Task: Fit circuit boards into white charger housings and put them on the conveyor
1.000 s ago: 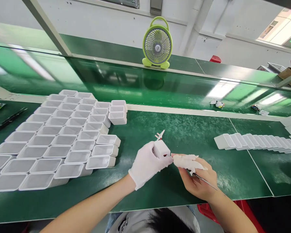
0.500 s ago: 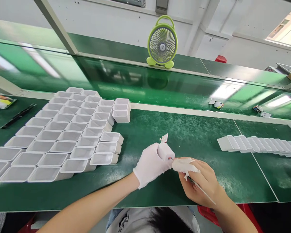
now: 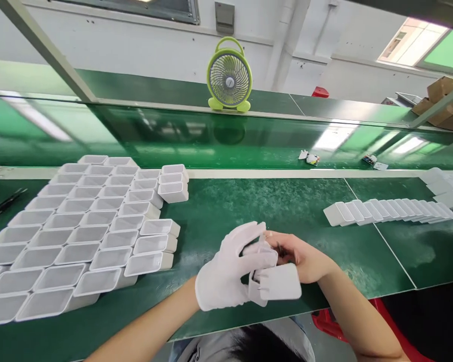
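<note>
My left hand (image 3: 230,269), in a white glove, is closed around a small white plastic case (image 3: 255,290) above the near part of the green table. A flat white cover (image 3: 281,282) with rounded corners sticks out from this case to the right, below my left fingers. My bare right hand (image 3: 300,256) is at the far right side of the case, close to my left fingertips. Its fingers are curled in and partly hidden. Something dark shows between them, too unclear to name.
Rows of open white plastic boxes (image 3: 85,218) cover the table's left part. A slanted row of white cases (image 3: 388,211) lies at the right. A green fan (image 3: 229,80) stands on the back ledge. Small electronic parts (image 3: 312,159) lie behind the pale rail (image 3: 249,174).
My hands have turned the white case, so its flat cover now faces up. My right hand has moved to its far side; the white, ragged-looking piece and thin rod there no longer show. The view has shifted right.
</note>
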{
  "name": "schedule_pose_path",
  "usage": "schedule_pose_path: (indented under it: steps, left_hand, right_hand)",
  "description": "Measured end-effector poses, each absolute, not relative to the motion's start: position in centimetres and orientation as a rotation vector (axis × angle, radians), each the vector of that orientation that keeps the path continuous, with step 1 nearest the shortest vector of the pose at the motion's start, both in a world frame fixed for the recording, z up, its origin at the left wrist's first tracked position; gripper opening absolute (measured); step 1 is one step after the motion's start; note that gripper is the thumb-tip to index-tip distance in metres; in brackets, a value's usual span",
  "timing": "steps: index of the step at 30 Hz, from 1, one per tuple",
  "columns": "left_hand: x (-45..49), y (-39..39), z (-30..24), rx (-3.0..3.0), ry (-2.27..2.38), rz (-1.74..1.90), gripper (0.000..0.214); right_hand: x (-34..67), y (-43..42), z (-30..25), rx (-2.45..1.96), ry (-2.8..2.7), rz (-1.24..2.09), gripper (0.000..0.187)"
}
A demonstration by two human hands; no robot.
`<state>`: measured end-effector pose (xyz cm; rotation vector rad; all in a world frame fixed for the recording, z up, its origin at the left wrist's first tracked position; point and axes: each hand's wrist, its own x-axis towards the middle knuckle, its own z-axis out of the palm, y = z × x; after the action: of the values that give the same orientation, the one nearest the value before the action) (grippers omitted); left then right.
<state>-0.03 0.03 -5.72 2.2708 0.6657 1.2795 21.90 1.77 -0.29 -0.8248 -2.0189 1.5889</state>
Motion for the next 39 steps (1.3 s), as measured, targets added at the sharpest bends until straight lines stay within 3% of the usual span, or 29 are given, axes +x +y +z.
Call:
schedule_pose_path:
  steps: [4,6,9,15,20,31,39]
  left_hand:
    - [-0.6,0.3,-5.7,2.154,0.653,1.25,0.119]
    - [-0.8,0.3,-5.6,2.051,0.597,1.253,0.118]
    - [-1.1,0.1,-5.5,1.873,0.501,1.143,0.097]
    - [-1.1,-0.6,-5.6,1.659,0.646,1.062,0.06]
    - [-1.1,-0.7,-5.6,1.563,0.72,1.031,0.078]
    - [-0.4,-0.9,-4.7,1.375,0.684,0.986,0.057]
    - [-0.8,-0.6,-5.7,1.698,0.832,1.078,0.073]
  right_hand:
    - [20.9,0.7,0.3,-0.739,-2.091,0.936,0.036]
    - [20.6,0.4,0.4,-0.736,-2.126,0.525,0.024]
    - [20.4,0.2,0.2,-0.738,-2.162,0.267,0.015]
    - [20.5,0.2,-0.4,-0.742,-2.173,0.256,0.018]
    - [20.4,0.2,-0.6,-0.722,-2.186,0.269,0.019]
    - [20.2,0.3,-0.2,-0.709,-2.156,0.255,0.023]
    - [20.4,0.3,-0.9,-0.82,-2.11,0.461,0.027]
